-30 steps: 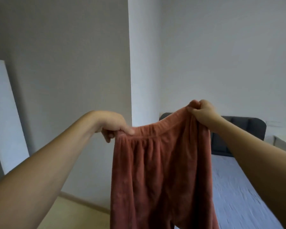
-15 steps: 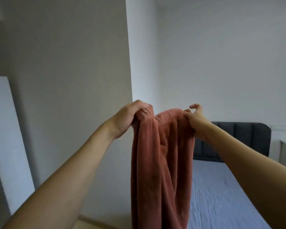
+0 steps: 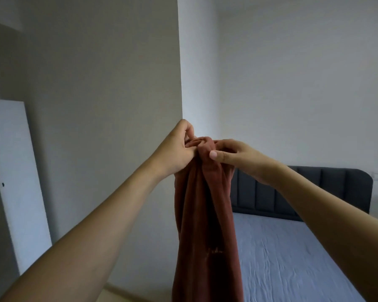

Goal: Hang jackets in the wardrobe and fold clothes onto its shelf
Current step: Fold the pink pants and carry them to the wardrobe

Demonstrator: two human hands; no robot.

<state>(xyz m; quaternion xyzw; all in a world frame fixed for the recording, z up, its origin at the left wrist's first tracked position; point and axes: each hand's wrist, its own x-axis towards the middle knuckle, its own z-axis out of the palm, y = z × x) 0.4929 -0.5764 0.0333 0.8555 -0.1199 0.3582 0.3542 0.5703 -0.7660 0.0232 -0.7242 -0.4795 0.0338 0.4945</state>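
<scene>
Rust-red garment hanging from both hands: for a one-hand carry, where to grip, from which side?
Likely the bunched top edge of the rust-red garment, where the left hand and right hand already pinch it together. Come from the side and wrap fingers round the bunch: it is gathered narrow there, and the rest hangs straight below over the bed.

Soft, dim daylight fills the room, brighter on the white right wall [image 3: 292, 83] and greyer on the shadowed left wall [image 3: 96, 83]. No glare or hard shadows. Focus is fairly sharp, slightly grainy. Wide-angle distortion bends straight lines and stretches forearms near the edges.
</scene>
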